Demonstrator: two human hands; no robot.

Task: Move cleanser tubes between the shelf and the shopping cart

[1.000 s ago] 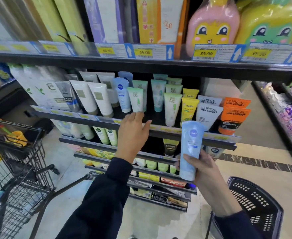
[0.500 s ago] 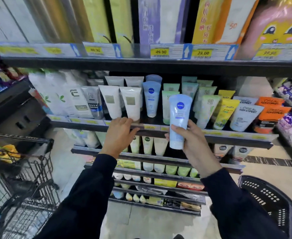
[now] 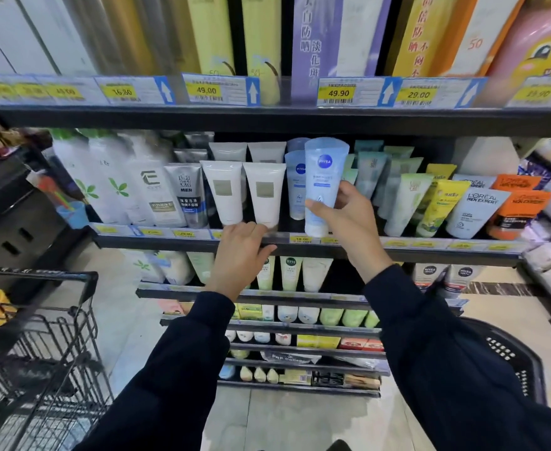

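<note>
My right hand (image 3: 344, 219) grips a light blue Nivea cleanser tube (image 3: 324, 177) upright, cap down, just in front of the middle shelf (image 3: 430, 252). A second blue Nivea tube (image 3: 295, 187) stands on the shelf right behind and left of it. My left hand (image 3: 241, 255) rests on the shelf's front rail, fingers curled over the price strip below two white tubes (image 3: 264, 193). The black wire shopping cart (image 3: 40, 336) stands at the lower left, apart from both hands.
Rows of cleanser tubes fill the middle shelf: green ones (image 3: 401, 203), a yellow one (image 3: 436, 206), L'Oreal white and orange tubes (image 3: 476, 209). Tall boxes (image 3: 319, 37) stand on the upper shelf. A black plastic basket (image 3: 508, 356) sits at the lower right. Lower shelves hold more tubes.
My right hand has lifted the blue Nivea tube up and leftward toward the shelf row. My left hand slid left along the shelf rail. The view moved closer to the shelf.
</note>
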